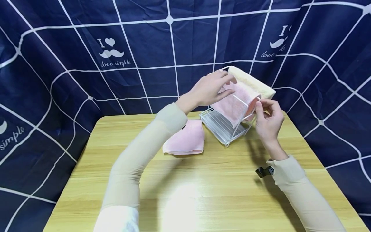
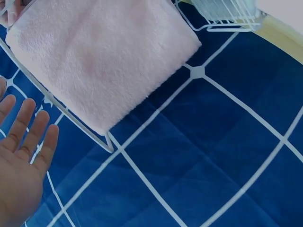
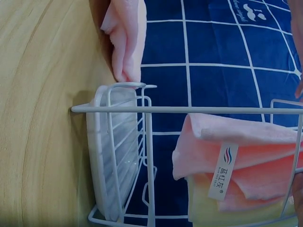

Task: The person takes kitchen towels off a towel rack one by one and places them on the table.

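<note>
Navy cloth with a white grid [image 1: 174, 42] hangs behind a pale wooden table [image 1: 203, 193], and toward the table's far side stands a white wire rack [image 1: 224, 124]. Draped over the rack's upper rail is a pink towel [image 1: 236, 103], hanging down the rack's front; just behind it on the same rack lies a cream towel [image 1: 252, 82], the two touching. The left hand [image 1: 210, 88] rests on top of the pink towel with fingers straight and spread, gripping nothing. The right hand [image 1: 268, 119] is at the towel's right end, thumb and fingertips pinching its edge beside the rail. In the right wrist view a white label [image 3: 223, 170] hangs from the pink folds. Left of the rack, flat on the table, lies a second folded pink towel [image 1: 185, 138], apart from both hands.
</note>
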`<action>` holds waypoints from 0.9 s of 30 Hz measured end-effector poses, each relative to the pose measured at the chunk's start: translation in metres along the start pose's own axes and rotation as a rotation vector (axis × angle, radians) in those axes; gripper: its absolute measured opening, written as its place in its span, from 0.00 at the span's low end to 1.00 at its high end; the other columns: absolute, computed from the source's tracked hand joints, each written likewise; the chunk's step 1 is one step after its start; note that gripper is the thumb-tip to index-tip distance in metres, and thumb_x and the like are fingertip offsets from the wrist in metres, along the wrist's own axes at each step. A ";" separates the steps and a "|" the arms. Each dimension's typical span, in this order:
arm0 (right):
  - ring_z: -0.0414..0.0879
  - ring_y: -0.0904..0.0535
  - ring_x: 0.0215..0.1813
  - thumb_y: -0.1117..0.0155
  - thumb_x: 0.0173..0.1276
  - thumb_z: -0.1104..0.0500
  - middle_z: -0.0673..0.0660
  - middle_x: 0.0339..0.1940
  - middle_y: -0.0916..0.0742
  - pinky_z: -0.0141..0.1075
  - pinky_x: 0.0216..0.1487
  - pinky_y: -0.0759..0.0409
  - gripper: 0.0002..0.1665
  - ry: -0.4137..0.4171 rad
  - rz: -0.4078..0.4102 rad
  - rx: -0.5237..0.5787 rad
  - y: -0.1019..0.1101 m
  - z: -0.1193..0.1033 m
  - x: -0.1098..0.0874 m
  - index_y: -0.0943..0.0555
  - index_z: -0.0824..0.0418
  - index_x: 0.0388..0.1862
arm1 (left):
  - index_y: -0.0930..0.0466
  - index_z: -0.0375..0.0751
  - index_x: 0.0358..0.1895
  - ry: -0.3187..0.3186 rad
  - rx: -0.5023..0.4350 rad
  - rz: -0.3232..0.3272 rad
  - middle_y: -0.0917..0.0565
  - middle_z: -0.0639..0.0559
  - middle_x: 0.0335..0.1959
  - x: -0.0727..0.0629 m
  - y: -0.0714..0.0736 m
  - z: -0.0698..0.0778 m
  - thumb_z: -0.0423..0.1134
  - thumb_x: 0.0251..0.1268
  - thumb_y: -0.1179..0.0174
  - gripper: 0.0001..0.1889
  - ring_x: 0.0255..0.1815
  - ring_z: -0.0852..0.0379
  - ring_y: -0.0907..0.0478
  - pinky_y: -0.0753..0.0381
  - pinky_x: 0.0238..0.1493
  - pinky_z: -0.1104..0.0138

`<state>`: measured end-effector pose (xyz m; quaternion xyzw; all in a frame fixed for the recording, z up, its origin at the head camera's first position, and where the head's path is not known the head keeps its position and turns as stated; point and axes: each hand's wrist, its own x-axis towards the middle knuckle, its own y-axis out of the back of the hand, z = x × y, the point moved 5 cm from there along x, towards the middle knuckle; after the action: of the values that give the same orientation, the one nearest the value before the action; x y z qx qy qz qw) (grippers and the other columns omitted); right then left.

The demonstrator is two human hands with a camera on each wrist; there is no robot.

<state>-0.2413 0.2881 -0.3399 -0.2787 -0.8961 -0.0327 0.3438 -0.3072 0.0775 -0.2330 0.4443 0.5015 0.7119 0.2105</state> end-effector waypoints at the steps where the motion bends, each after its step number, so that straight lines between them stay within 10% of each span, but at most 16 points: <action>1: 0.30 0.19 0.31 0.31 0.71 0.66 0.38 0.32 0.14 0.18 0.27 0.25 0.04 0.007 -0.003 -0.004 0.000 -0.001 0.000 0.14 0.67 0.42 | 0.19 0.47 0.63 -0.003 0.005 0.000 0.16 0.53 0.59 0.003 -0.001 0.001 0.52 0.81 0.43 0.18 0.62 0.57 0.19 0.21 0.65 0.62; 15: 0.30 0.19 0.31 0.31 0.71 0.67 0.39 0.32 0.14 0.18 0.26 0.25 0.04 -0.001 -0.002 0.007 0.001 -0.004 -0.002 0.13 0.59 0.40 | 0.18 0.52 0.63 0.048 0.052 -0.009 0.17 0.52 0.56 0.029 -0.022 -0.010 0.56 0.82 0.46 0.19 0.58 0.53 0.20 0.20 0.59 0.60; 27: 0.30 0.19 0.30 0.31 0.71 0.66 0.40 0.32 0.14 0.19 0.28 0.23 0.03 0.013 -0.008 0.021 -0.001 -0.003 -0.001 0.13 0.59 0.40 | 0.18 0.56 0.62 0.107 0.007 -0.141 0.20 0.52 0.64 0.045 -0.028 -0.021 0.53 0.80 0.43 0.16 0.66 0.54 0.24 0.22 0.64 0.61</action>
<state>-0.2390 0.2860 -0.3379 -0.2716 -0.8952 -0.0266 0.3522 -0.3520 0.1117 -0.2416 0.3698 0.5447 0.7162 0.2314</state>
